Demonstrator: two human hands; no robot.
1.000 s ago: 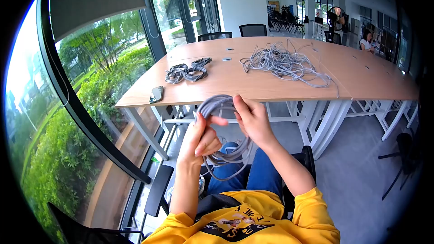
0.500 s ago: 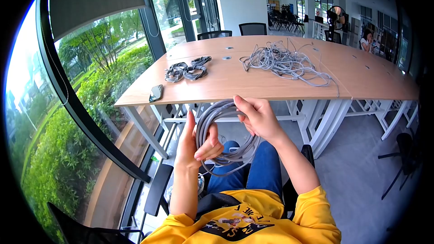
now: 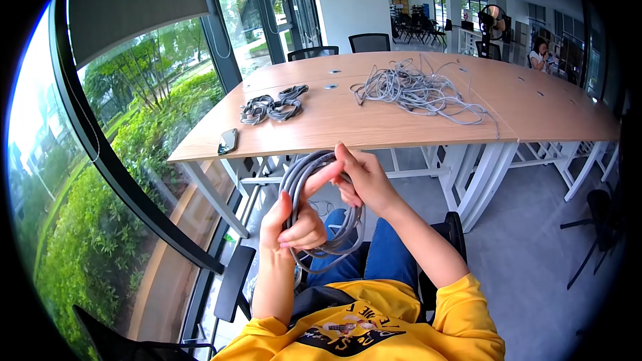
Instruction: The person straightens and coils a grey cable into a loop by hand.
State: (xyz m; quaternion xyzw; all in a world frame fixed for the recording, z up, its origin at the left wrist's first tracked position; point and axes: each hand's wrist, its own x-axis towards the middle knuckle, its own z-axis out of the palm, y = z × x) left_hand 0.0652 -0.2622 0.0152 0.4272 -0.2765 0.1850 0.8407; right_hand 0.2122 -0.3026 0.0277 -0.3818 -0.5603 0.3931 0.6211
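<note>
Hanging before table edge point(image 3: 428, 144) is coiled cable point(image 3: 296, 175).

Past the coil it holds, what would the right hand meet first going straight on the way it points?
Beyond the grey cable coil, the right hand would likely meet the near edge of the table first, though depth is unclear.

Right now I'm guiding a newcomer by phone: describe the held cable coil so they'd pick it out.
Start at the wooden table. In front of its near edge, the left hand and right hand hold a grey cable coil. Unlike the small coils and loose tangle lying on the table, this one is held in the air.
</note>
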